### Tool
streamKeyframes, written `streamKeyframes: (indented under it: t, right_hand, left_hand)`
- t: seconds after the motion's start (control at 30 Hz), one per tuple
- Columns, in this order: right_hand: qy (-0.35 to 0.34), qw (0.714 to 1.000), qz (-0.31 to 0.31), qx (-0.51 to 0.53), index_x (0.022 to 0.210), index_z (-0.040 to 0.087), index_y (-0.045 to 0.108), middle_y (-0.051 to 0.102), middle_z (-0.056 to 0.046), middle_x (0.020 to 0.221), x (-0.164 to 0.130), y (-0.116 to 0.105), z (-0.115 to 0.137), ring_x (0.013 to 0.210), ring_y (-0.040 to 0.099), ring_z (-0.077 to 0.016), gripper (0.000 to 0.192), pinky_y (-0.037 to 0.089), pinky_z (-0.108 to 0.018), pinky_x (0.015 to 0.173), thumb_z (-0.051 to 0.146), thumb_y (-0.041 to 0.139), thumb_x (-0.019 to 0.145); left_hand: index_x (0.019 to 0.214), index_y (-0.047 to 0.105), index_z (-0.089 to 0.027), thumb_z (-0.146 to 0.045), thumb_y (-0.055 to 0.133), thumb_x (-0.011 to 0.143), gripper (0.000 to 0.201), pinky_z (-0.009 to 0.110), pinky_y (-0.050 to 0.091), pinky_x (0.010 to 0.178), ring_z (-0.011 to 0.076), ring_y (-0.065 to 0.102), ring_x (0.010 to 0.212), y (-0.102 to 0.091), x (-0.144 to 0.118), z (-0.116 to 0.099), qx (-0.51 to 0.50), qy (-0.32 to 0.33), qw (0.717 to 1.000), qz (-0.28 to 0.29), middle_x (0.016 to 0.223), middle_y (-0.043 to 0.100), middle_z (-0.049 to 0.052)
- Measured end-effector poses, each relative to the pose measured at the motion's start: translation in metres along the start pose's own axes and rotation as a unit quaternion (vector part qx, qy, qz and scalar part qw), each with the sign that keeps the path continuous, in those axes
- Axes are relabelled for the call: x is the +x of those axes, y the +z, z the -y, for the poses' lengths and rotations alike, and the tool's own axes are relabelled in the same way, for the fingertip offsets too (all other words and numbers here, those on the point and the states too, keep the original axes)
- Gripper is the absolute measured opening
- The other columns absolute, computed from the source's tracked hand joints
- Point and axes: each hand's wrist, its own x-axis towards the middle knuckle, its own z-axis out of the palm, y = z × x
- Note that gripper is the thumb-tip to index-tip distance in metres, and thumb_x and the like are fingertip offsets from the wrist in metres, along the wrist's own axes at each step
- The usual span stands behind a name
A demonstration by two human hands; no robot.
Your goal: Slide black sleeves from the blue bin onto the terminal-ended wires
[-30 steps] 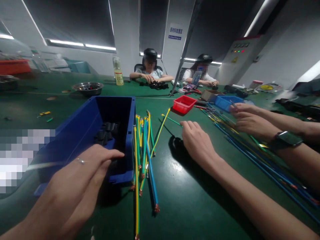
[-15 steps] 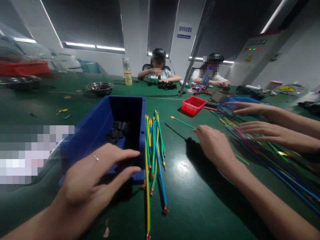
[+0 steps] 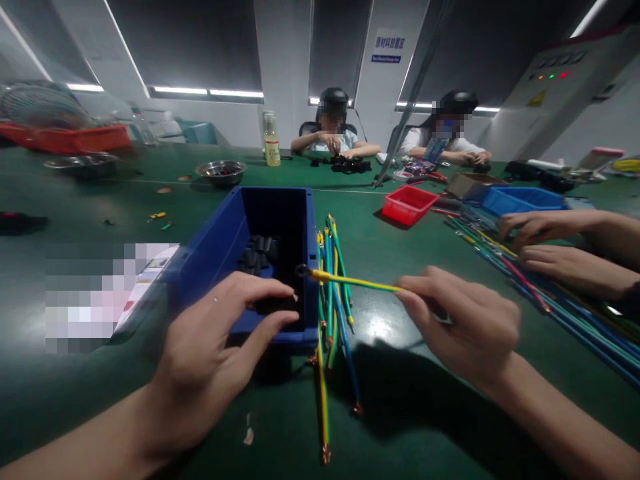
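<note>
Blue bin [image 3: 220,247], yellow-green wire [image 3: 350,282], red tray [image 3: 407,204], green table [image 3: 400,400]

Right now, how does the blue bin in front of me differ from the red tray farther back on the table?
The blue bin is large, deep and close, with the left hand resting on its near rim; the red tray is small, shallow and untouched. The blue bin holds dark pieces; the red tray shows nothing inside from this angle. Wires lie right beside the blue bin, not the red tray. Both are open-topped and sit on the green table.
</note>
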Motion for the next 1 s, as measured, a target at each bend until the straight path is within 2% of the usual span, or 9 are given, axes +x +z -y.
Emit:
streamKeyframes:
  t: [0.13, 0.33, 0.57, 0.8, 1.0]
  right_hand:
    - [-0.047, 0.999, 0.008, 0.010, 0.087, 0.020, 0.062, 0.055, 0.005, 0.058, -0.0010, 0.0008, -0.0049, 0.046, 0.047, -0.0054, 0.010, 0.036, -0.019, 0.046, 0.019, 0.058, 0.096]
    - [-0.047, 0.999, 0.008, -0.004, 0.088, 0.021, 0.061, 0.055, 0.006, 0.057, 0.0006, -0.0015, -0.0017, 0.045, 0.048, -0.0057, 0.009, 0.037, -0.020, 0.046, 0.018, 0.059, 0.096]
    - [-0.061, 0.997, 0.038, -0.009, 0.089, 0.021, 0.064, 0.060, 0.004, 0.059, -0.0006, -0.0001, 0.0020, 0.047, 0.054, -0.0070, 0.010, 0.039, -0.022, 0.047, 0.020, 0.058, 0.097]
    - [-0.053, 0.998, 0.031, 0.000, 0.089, 0.021, 0.061, 0.058, 0.005, 0.059, -0.0030, -0.0002, 0.0004, 0.046, 0.051, -0.0070, 0.010, 0.039, -0.023, 0.048, 0.015, 0.058, 0.096]
    - [-0.059, 0.996, 0.061, 0.016, 0.087, 0.017, 0.066, 0.061, 0.001, 0.061, -0.0052, 0.0020, 0.0027, 0.050, 0.055, -0.0081, 0.014, 0.039, -0.024, 0.049, 0.017, 0.057, 0.097]
  left_hand:
    - [0.112, 0.062, -0.024, -0.024, 0.061, 0.097, 0.015, 0.019, 0.050, 0.086, 0.0094, 0.066, 0.093, -0.0048, 0.0035, -0.0027, -0.009, 0.013, 0.999, -0.032, 0.103, 0.068, -0.003]
    - [0.112, 0.061, -0.022, -0.018, 0.064, 0.095, 0.018, 0.022, 0.050, 0.089, 0.0110, 0.065, 0.096, -0.0075, 0.0075, -0.0052, 0.019, 0.051, 0.998, -0.043, 0.103, 0.068, -0.003]
    - [0.113, 0.061, -0.021, -0.015, 0.065, 0.094, 0.020, 0.020, 0.049, 0.088, 0.0095, 0.065, 0.096, -0.0058, 0.0075, -0.0052, -0.004, 0.058, 0.998, -0.013, 0.102, 0.069, -0.003]
    - [0.109, 0.063, -0.021, -0.017, 0.068, 0.093, 0.018, 0.018, 0.049, 0.087, 0.0078, 0.065, 0.093, -0.0049, 0.0087, -0.0017, 0.005, 0.037, 0.998, -0.045, 0.099, 0.069, -0.004]
    - [0.111, 0.063, -0.016, -0.010, 0.069, 0.090, 0.022, 0.020, 0.051, 0.087, 0.0085, 0.064, 0.095, -0.0001, 0.0079, -0.0030, -0.033, 0.093, 0.995, -0.015, 0.100, 0.070, -0.001]
